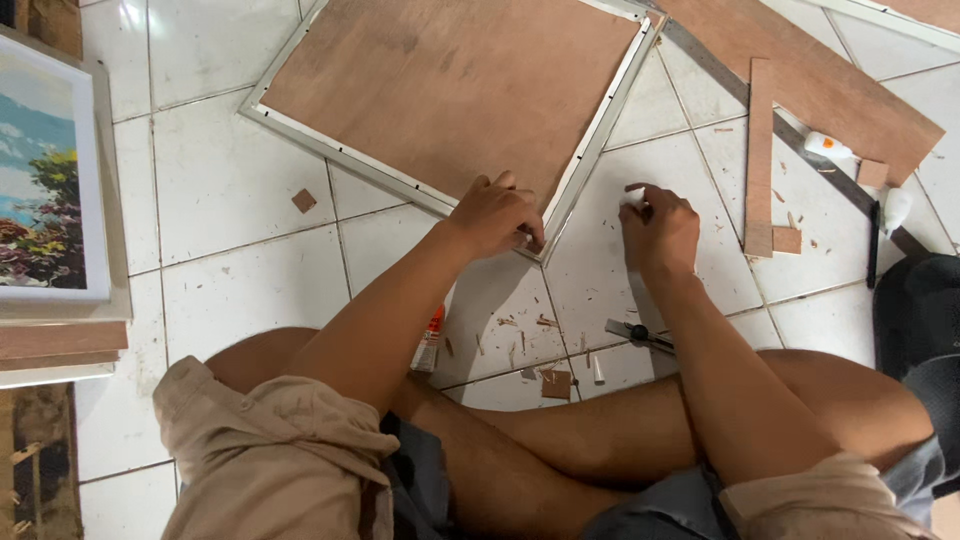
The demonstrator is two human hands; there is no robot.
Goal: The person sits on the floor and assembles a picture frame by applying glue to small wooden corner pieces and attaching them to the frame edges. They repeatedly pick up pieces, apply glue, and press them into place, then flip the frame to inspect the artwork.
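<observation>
A picture frame lies face down on the white tiled floor, its brown backing board set inside a silver-white rim. My left hand rests on the frame's near corner, fingers curled over the rim. My right hand hovers just right of that corner, above the tiles, pinching a small white piece between thumb and fingers. What that piece is I cannot tell. My crossed legs fill the bottom of the view.
A glue tube, scissors and wood scraps lie by my knees. Wood strips, a board, a white bottle and a dark pen lie at right. A framed painting stands at left.
</observation>
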